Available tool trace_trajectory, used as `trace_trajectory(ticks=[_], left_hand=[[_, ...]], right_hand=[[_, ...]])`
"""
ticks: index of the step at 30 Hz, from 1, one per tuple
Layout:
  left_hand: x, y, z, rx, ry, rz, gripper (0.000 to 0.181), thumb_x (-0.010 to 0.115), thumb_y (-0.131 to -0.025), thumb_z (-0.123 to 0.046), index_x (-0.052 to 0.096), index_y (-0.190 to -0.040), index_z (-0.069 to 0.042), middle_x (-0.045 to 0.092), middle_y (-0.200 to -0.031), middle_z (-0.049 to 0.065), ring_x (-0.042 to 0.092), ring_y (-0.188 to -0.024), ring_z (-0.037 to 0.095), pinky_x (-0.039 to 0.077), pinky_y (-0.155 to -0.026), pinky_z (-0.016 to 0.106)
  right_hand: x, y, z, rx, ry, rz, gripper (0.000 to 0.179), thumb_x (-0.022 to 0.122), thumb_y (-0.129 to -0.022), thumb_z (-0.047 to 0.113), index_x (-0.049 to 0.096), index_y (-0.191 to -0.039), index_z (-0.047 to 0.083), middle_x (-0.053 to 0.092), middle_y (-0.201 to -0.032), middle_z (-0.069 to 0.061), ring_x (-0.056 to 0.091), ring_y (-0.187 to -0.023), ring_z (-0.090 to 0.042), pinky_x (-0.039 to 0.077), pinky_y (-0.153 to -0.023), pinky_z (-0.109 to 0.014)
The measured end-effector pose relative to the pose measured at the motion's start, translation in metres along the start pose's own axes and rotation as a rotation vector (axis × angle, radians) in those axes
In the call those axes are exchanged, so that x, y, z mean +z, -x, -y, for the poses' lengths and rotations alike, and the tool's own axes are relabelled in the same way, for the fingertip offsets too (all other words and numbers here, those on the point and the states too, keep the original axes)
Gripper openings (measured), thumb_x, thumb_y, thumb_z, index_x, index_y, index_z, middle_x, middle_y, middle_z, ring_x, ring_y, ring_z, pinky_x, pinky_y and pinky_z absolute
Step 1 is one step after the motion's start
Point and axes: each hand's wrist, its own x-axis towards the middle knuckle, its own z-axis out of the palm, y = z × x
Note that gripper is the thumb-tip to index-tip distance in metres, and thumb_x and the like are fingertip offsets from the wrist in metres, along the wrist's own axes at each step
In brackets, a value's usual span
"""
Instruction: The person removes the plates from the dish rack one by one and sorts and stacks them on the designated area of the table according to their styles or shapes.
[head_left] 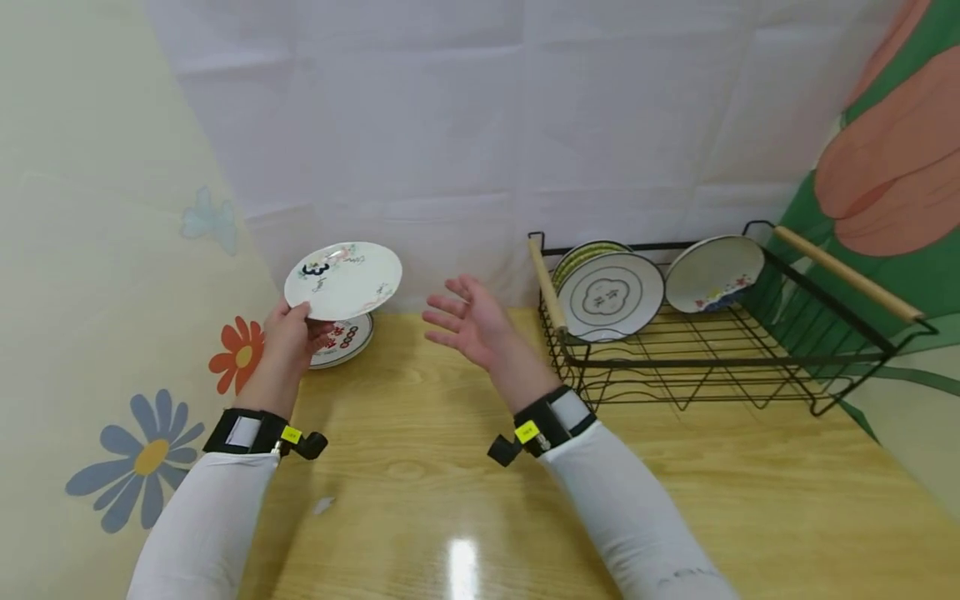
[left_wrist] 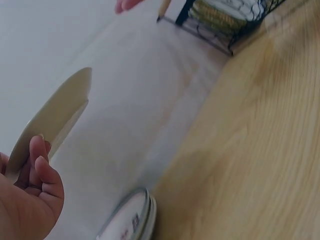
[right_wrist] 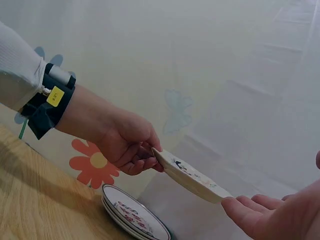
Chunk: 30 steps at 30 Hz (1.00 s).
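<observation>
My left hand [head_left: 291,337] pinches the near-left rim of a white plate [head_left: 348,279] with a dark cartoon print and small flowers. In the left wrist view the plate [left_wrist: 55,117] shows its underside, fingers curled beneath it. Below it on the table lies a small stack of plates [head_left: 347,343] with red print and a dark rim. To the right of the held plate, my right hand [head_left: 474,321] hovers with its fingers spread and holds nothing. From the right wrist view, its fingertips [right_wrist: 232,205] appear close to the plate's far edge; contact cannot be told.
A black wire dish rack [head_left: 697,362] with wooden handles stands at the right. It holds a white plate with a flower-shaped emblem [head_left: 609,298], a green-patterned plate [head_left: 581,257] behind, and a tilted plate with colorful flowers [head_left: 716,275]. A white cloth [head_left: 420,125] hangs behind the wooden table [head_left: 405,467].
</observation>
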Motion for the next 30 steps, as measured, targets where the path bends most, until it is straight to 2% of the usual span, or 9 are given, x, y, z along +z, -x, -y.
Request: trace_trajectory(ticks=[3, 6, 11, 15, 21, 30], left_hand=[[-0.014, -0.01, 0.011, -0.056, 0.031, -0.081, 0.048, 0.04, -0.111, -0.028, 0.036, -0.159, -0.023, 0.072, -0.077, -0.006, 0.069, -0.066, 0.008, 0.055, -0.061, 0.021], [-0.026, -0.019, 0.021, -0.099, 0.058, -0.135, 0.05, 0.041, -0.111, -0.029, 0.035, -0.16, -0.024, 0.073, -0.077, -0.007, 0.072, -0.066, 0.009, 0.054, -0.061, 0.022], [-0.039, -0.03, 0.035, -0.15, 0.062, -0.192, 0.053, 0.043, -0.111, -0.029, 0.031, -0.163, -0.027, 0.071, -0.079, -0.007, 0.075, -0.067, 0.011, 0.056, -0.061, 0.02], [-0.046, -0.033, 0.044, -0.192, 0.052, -0.239, 0.053, 0.044, -0.11, -0.03, 0.032, -0.162, -0.031, 0.071, -0.077, -0.008, 0.076, -0.065, 0.011, 0.057, -0.06, 0.019], [-0.052, -0.036, 0.053, -0.21, 0.046, -0.261, 0.052, 0.045, -0.11, -0.031, 0.036, -0.161, -0.024, 0.072, -0.074, -0.009, 0.074, -0.062, 0.011, 0.055, -0.057, 0.02], [-0.055, -0.039, 0.055, -0.222, 0.02, -0.266, 0.054, 0.043, -0.11, -0.03, 0.033, -0.162, -0.02, 0.071, -0.068, -0.009, 0.073, -0.06, 0.01, 0.054, -0.055, 0.02]], right_hand=[[0.001, -0.008, -0.01, 0.033, -0.011, -0.021, 0.065, 0.036, -0.11, 0.046, 0.023, -0.164, 0.012, 0.04, -0.161, -0.024, 0.044, -0.147, -0.041, 0.039, -0.119, -0.058], [0.0, -0.014, -0.02, 0.052, -0.024, -0.038, 0.065, 0.036, -0.11, 0.046, 0.022, -0.164, 0.011, 0.038, -0.162, -0.025, 0.041, -0.149, -0.042, 0.036, -0.121, -0.059], [-0.005, -0.021, -0.04, 0.088, -0.044, -0.069, 0.066, 0.036, -0.11, 0.047, 0.023, -0.164, 0.011, 0.037, -0.163, -0.026, 0.039, -0.15, -0.044, 0.035, -0.121, -0.059], [-0.006, -0.025, -0.059, 0.127, -0.059, -0.072, 0.067, 0.036, -0.11, 0.046, 0.022, -0.164, 0.01, 0.035, -0.163, -0.026, 0.039, -0.15, -0.045, 0.034, -0.122, -0.06], [-0.005, -0.029, -0.088, 0.18, -0.063, -0.076, 0.069, 0.037, -0.109, 0.047, 0.02, -0.164, 0.008, 0.032, -0.164, -0.029, 0.036, -0.15, -0.048, 0.033, -0.121, -0.063], [0.002, -0.023, -0.112, 0.228, -0.028, -0.087, 0.07, 0.037, -0.109, 0.047, 0.021, -0.163, 0.005, 0.038, -0.16, -0.031, 0.04, -0.147, -0.049, 0.036, -0.119, -0.063]])
